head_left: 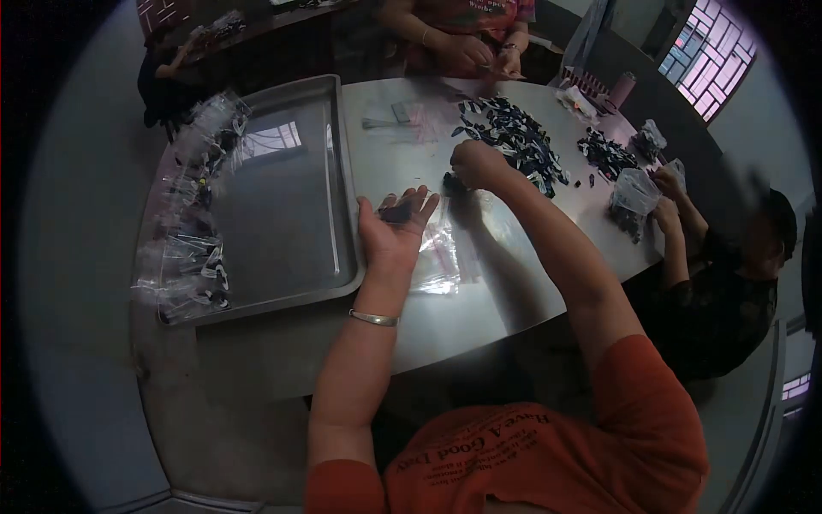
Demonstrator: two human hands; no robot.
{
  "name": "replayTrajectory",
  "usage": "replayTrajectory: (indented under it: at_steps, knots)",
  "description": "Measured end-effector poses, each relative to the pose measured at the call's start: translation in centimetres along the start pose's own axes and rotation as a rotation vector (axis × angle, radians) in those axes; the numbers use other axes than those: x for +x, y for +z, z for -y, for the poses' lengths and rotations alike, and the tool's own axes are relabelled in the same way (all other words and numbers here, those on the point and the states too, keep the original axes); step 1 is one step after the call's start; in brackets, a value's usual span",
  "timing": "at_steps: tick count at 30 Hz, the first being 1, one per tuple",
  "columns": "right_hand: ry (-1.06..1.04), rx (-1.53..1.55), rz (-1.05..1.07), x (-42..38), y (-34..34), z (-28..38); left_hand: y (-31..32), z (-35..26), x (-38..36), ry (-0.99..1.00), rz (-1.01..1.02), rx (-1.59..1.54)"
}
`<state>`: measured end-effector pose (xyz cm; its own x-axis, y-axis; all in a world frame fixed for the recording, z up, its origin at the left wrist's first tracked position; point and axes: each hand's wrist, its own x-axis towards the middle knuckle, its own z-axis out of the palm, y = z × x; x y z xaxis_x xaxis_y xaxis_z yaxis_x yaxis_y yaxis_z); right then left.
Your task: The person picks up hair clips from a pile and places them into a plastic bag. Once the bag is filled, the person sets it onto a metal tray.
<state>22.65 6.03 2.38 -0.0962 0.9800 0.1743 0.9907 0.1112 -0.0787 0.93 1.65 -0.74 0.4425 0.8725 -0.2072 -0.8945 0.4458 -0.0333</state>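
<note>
My left hand (396, 224) is palm up over the table beside the metal tray, fingers spread, with a small dark piece (396, 213) lying on the palm. My right hand (476, 166) is closed at the near left edge of a big pile of small dark and white pieces (522, 137). Its fingers point down at a dark piece (454, 182), and their grip on it is partly hidden. Flat clear plastic bags (438, 261) lie on the table just right of my left wrist.
A large metal tray (291, 197) takes up the left, with filled clear bags (201, 184) along its far-left side. Two people work across and to the right; the right one handles a plastic bag (635, 193). A smaller pile (605, 154) and a pink bottle (622, 89) stand right.
</note>
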Motion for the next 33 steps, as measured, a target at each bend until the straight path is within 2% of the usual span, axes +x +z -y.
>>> replayTrajectory:
  at_steps: [1, 3, 5, 6, 8, 11, 12, 14, 18, 20, 22, 23, 25, 26, 28, 29, 30, 33]
  knots:
    - [-0.010, -0.006, 0.004, -0.8, -1.1, 0.5, 0.3, 0.2, -0.2, 0.017, -0.045, 0.002]
    - [0.118, 0.433, 0.045, -2.4, -3.3, 1.6, 1.0, 0.4, -0.8, 0.041, -0.090, -0.008]
    - [0.052, 0.768, -0.101, -5.2, -4.1, 2.9, 1.5, 0.5, -1.3, 0.035, -0.101, -0.017]
    - [0.077, 0.955, -0.098, -6.7, -4.9, 4.2, 1.4, 0.5, -1.3, 0.039, -0.102, -0.023]
    - [-0.110, 0.966, -0.183, -8.7, -5.3, 6.1, 1.0, 0.7, -1.2, 0.029, -0.102, -0.054]
    - [-0.262, 0.535, -0.208, -9.9, -7.1, 9.8, 0.0, 0.8, -0.4, 0.011, -0.075, -0.051]
    - [-0.313, 0.516, -0.313, -9.6, -6.3, 10.4, 0.1, 1.0, -0.6, 0.007, -0.073, -0.051]
    - [-0.257, 0.481, -0.367, -9.3, -5.7, 11.1, 0.3, 1.0, -1.1, -0.033, 0.046, -0.077]
    - [-0.132, 0.519, -0.564, -9.5, -5.9, 10.9, 0.5, 0.4, -0.6, -0.007, -0.015, -0.094]
    - [-0.115, 0.499, -0.564, -9.8, -4.6, 9.5, 1.5, 0.6, -1.2, 0.023, -0.043, -0.084]
    - [0.149, 0.804, -0.369, -10.4, -4.1, 9.8, 1.7, 1.0, -1.5, 0.033, -0.047, -0.031]
    - [0.242, 0.990, -0.166, -11.0, -4.0, 9.8, 1.8, 1.2, -1.6, 0.041, -0.054, 0.025]
    - [0.284, 1.247, -0.008, -10.8, -4.1, 9.4, 1.2, 1.5, -1.3, 0.046, 0.003, 0.117]
    - [0.262, 1.223, -0.048, -10.2, -4.1, 9.0, 0.9, 1.7, -1.1, 0.058, 0.062, 0.209]
    - [0.084, 1.116, -0.177, -8.8, -4.8, 7.8, 0.5, 1.4, -0.6, 0.030, 0.097, 0.209]
    - [0.023, 0.900, -0.215, -8.2, -5.7, 7.2, 0.5, 1.1, -0.6, 0.005, 0.171, 0.250]
    - [-0.004, 0.844, -0.185, -7.7, -6.8, 7.0, 0.4, 0.9, -0.6, -0.020, 0.243, 0.290]
    - [-0.080, 0.762, -0.173, -6.6, -8.1, 6.5, 0.4, 0.8, -0.5, -0.051, 0.180, 0.304]
